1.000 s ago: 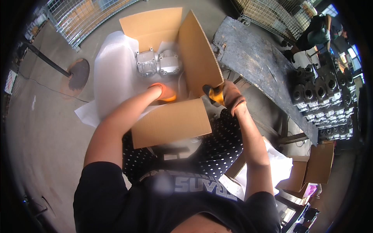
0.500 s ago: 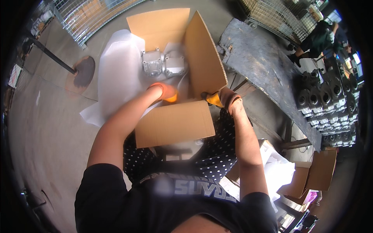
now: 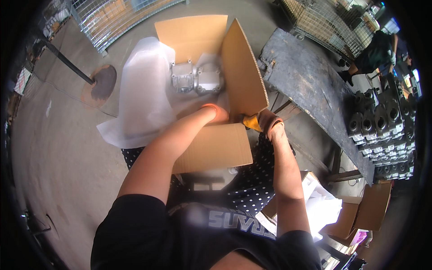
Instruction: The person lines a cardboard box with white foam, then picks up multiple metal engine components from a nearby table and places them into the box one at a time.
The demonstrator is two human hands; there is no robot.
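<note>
carton: a brown cardboard box [image 3: 242, 92] sits open in front of the person, its far flap [image 3: 191, 36] and right flap [image 3: 245, 63] standing up, its near flap [image 3: 216, 146] folded out toward the lap.
castings: two silver metal castings [image 3: 209, 80] lie side by side inside the box, in its far half.
wrap: a translucent white sheet [image 3: 146, 85] hangs over the left side of the box and spreads down beyond it.
left glove: the left hand [image 3: 218, 113], in an orange glove, reaches in over the near flap; its fingers are hidden, so i cannot tell how wide its grip is or whether it holds anything.
right glove: the right hand [image 3: 263, 123], in a yellow and brownish glove, is at the near right corner of the box, just below the right flap; whether its grip is closed on the cardboard i cannot tell.
bench: a dark, scuffed bench [image 3: 310, 74] stands to the right, with stacked metal parts [image 3: 380, 126] near its far right end.
floor: a dark pole with a rusty round base [image 3: 103, 83] stands at left.
cages: one wire cage [image 3: 123, 22] is at upper left, another [image 3: 324, 27] at upper right.
lower right: another open carton [image 3: 353, 216] lies near crumpled white paper [image 3: 326, 207].
co-worker: another person [image 3: 373, 54] in dark clothes is beyond the bench.
</note>
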